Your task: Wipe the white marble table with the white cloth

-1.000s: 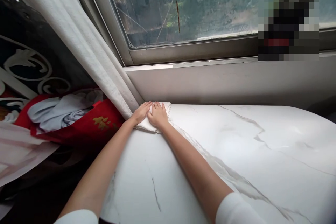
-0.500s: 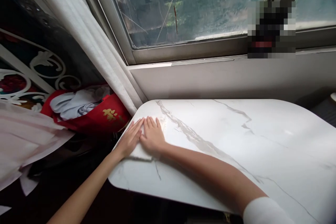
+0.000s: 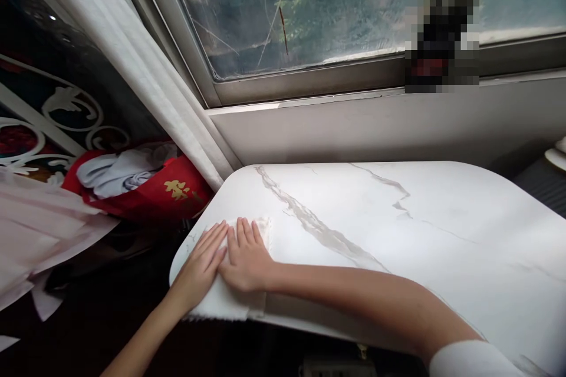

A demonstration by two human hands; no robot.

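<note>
We have the left hand (image 3: pixel 204 265) and right hand (image 3: pixel 245 256) side by side, palms flat on the white cloth (image 3: pixel 230 304) at the marbled table's (image 3: pixel 354 218) near left corner (how much is done, we can't tell), the right stretch perhaps remaining.

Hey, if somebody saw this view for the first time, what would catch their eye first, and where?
Probably the left hand and right hand, side by side on a white cloth at the near left corner of the grey-veined white tabletop. Next, perhaps, the bright red bag left of the table, holding pale fabric. Beyond the table, the window shows a thin reddish-brown streak.
</note>
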